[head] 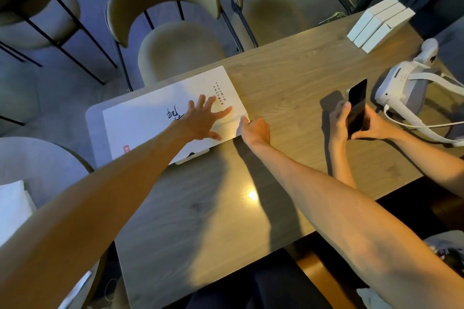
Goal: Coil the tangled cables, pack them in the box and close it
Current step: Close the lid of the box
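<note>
The white box [150,123] lay flat, lid down, on the far left corner of the table [288,78]. The left hand [200,120] was spread wide open on the lid, palm pressing. The right hand [256,132] was curled at the box's right corner, thumb on the edge; whether it truly gripped, I couldn't tell. Off to the right, another person's hands held a dark phone [356,108], with a white headset [399,88] just beyond.

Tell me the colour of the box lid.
The box lid is white, with black calligraphy and a small red seal; head view.
</note>
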